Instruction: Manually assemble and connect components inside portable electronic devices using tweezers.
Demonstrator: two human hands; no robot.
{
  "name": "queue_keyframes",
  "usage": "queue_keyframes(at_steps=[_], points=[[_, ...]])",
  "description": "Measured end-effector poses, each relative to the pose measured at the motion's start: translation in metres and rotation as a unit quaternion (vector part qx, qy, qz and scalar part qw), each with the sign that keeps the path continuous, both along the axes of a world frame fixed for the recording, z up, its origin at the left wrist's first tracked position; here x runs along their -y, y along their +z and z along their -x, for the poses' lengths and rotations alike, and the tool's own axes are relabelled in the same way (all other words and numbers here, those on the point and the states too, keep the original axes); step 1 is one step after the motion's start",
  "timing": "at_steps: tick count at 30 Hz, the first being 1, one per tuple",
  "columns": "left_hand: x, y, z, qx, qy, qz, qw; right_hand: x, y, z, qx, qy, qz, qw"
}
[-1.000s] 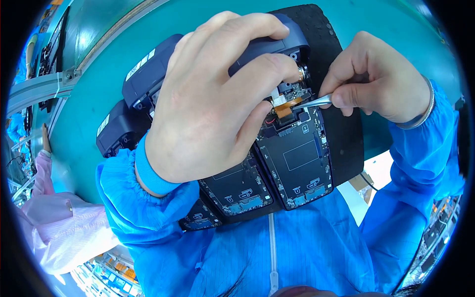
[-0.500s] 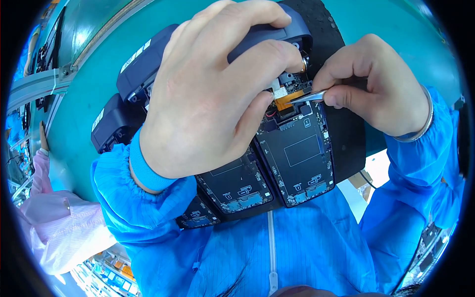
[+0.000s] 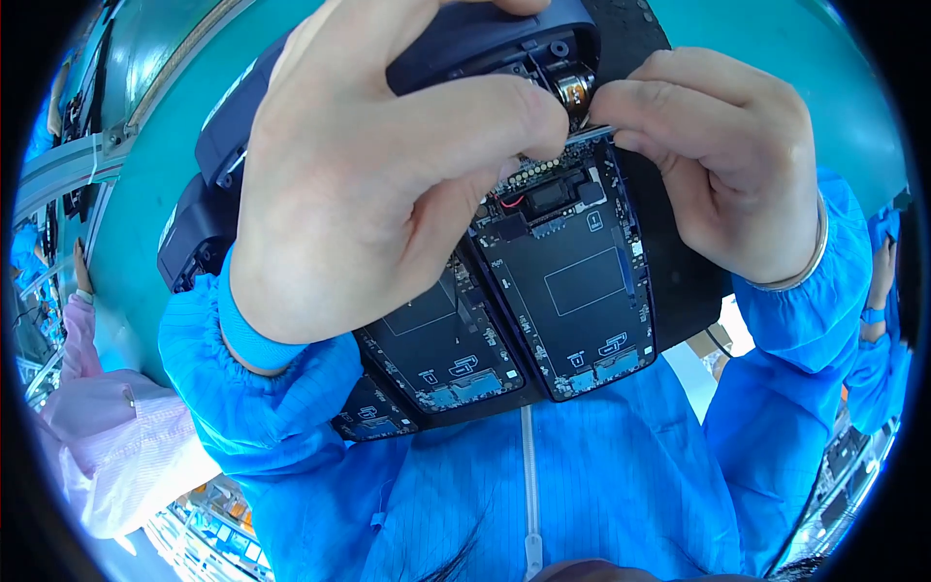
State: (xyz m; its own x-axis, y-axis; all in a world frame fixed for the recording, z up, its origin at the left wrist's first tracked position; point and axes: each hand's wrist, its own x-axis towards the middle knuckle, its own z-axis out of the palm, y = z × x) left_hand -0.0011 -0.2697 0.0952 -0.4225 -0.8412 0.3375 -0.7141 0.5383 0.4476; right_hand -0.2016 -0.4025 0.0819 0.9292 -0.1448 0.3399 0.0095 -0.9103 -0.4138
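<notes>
A handheld device with a dark housing lies opened out, its black circuit board (image 3: pixel 588 281) facing up and its raised dark housing part (image 3: pixel 475 39) at the far end. My left hand (image 3: pixel 339 184) reaches over this part, far fingers curled on it, index finger and thumb bent close to the joint between housing and board. What those two fingertips touch is hidden. In my right hand (image 3: pixel 742 160), thumb and forefinger pinch metal tweezers (image 3: pixel 593 134), whose tips reach into the joint beside my left index finger. A small round metal part (image 3: pixel 576 92) shows just beyond the tweezers.
More opened devices lie side by side to the left, one with its board (image 3: pixel 446 349) partly under my left hand. Beneath them is a black pad (image 3: pixel 684 238) on a green table (image 3: pixel 844 107). A co-worker's pink sleeve (image 3: pixel 82 335) is at the left edge.
Both hands have moved slightly farther away, and the left also leftward. The tweezers have shifted from the orange ribbon cable to the joint; the cable no longer shows. The housing part is tilted farther back.
</notes>
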Motion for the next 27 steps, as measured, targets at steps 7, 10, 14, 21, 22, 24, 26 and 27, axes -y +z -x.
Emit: queue_keyframes(at_steps=[7, 10, 14, 21, 22, 24, 26, 27], points=[[-0.004, -0.004, 0.001, -0.013, 0.012, -0.009, 1.000, 0.005, 0.003, 0.003, 0.024, 0.067, 0.004, 0.997], [-0.007, -0.004, 0.001, -0.020, 0.015, -0.012, 1.000, 0.008, 0.004, 0.003, 0.034, 0.086, 0.021, 0.996], [-0.007, -0.006, 0.004, -0.028, 0.021, -0.016, 0.999, 0.012, -0.006, 0.003, 0.038, 0.085, 0.041, 0.995], [-0.007, -0.008, 0.004, -0.043, 0.034, -0.024, 0.998, 0.015, -0.011, 0.001, 0.032, 0.072, 0.068, 0.995], [-0.006, -0.010, 0.004, -0.045, 0.036, -0.026, 0.998, 0.014, -0.011, 0.001, 0.032, 0.072, 0.072, 0.994], [-0.006, -0.011, 0.002, -0.049, 0.040, -0.028, 0.998, 0.014, -0.012, 0.000, 0.031, 0.073, 0.080, 0.994], [-0.009, -0.011, -0.006, -0.052, 0.044, -0.029, 0.997, 0.014, -0.012, -0.002, 0.031, 0.073, 0.088, 0.993], [-0.010, -0.011, -0.007, -0.055, 0.045, -0.031, 0.997, 0.014, -0.013, -0.003, 0.029, 0.073, 0.092, 0.993]])
